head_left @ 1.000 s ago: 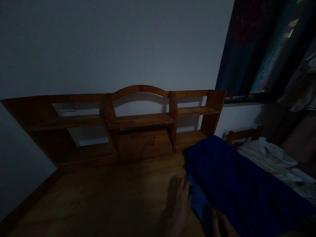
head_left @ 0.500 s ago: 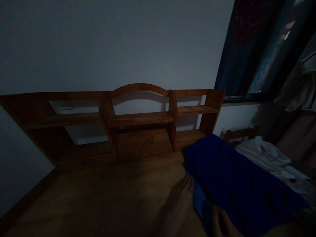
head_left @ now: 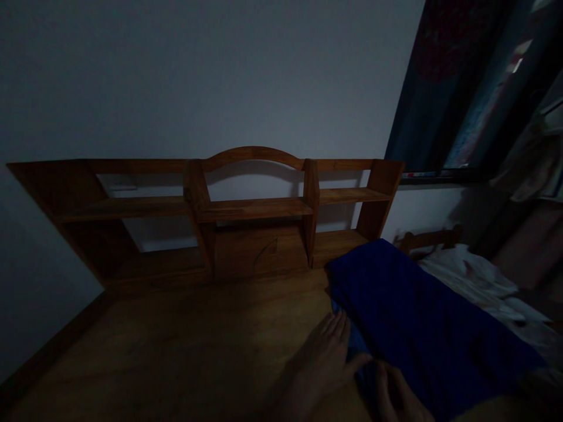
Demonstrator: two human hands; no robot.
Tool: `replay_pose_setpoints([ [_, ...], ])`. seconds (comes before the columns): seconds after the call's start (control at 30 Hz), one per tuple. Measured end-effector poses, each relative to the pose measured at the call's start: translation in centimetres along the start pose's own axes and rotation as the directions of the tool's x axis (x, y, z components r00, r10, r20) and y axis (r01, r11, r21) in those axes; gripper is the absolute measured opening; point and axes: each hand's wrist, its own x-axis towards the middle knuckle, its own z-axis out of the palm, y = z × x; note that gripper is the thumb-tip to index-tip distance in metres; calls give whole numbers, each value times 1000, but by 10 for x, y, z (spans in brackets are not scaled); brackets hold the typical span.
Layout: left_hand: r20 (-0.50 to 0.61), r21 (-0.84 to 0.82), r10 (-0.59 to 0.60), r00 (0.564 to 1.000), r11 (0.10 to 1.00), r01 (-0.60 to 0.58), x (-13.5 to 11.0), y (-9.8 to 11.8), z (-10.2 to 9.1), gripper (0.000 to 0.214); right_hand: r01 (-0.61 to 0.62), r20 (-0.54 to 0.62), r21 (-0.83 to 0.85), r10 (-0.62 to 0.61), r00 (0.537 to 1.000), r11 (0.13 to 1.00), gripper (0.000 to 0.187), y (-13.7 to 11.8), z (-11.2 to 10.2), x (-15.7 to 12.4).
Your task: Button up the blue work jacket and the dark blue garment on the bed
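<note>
A folded dark-blue cloth [head_left: 409, 316] lies on the right part of the wooden table [head_left: 197, 340], and a lighter blue layer shows along its left edge. What kind of garment or cloth it is, I cannot tell in this dim light. My left hand [head_left: 328, 354] rests on that left edge, fingers stretched out together and thumb spread towards my right hand. At the bottom of the view, my right hand [head_left: 400, 398] has its fingers bent and closed on the near part of the same edge.
A wooden shelf unit [head_left: 255, 208] stands at the table's back against the pale wall [head_left: 197, 76]. Right of the table are a wooden chair back or rail [head_left: 433, 239] and white crumpled fabric [head_left: 470, 272]. A dark curtain [head_left: 422, 99] hangs by the window.
My left hand has shifted slightly right onto the cloth's edge, and its thumb now reaches out towards my right hand. The right hand stays nearly in place. The view has moved a little.
</note>
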Motion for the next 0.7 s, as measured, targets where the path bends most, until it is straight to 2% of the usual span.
replay_pose_setpoints([
  [0.1,-46,2,8,999,1000,-8,4,5,-2,62,21,6,-1,-21,1000,1000,50,2,0,0],
  [0.17,-75,-13,57,996,998,-58,7,9,-3,49,47,8,-29,-47,999,998,47,5,1,-1],
  [0.3,-36,-1,176,984,984,-176,11,11,5,34,116,9,-58,-115,993,992,45,8,-1,-2],
  [0.37,-27,60,116,993,992,-114,12,6,11,31,90,9,-68,-90,996,994,49,7,-3,-1],
  [0.43,-61,127,-19,998,992,26,12,-4,16,27,80,13,-69,-79,997,994,51,5,-5,1],
  [0.53,-114,162,-168,979,969,185,11,-21,17,43,79,3,-33,-79,997,996,50,-2,-13,8],
  [0.7,-115,153,-257,960,950,272,8,-30,15,44,-160,-56,174,172,984,972,47,-23,-33,25],
])
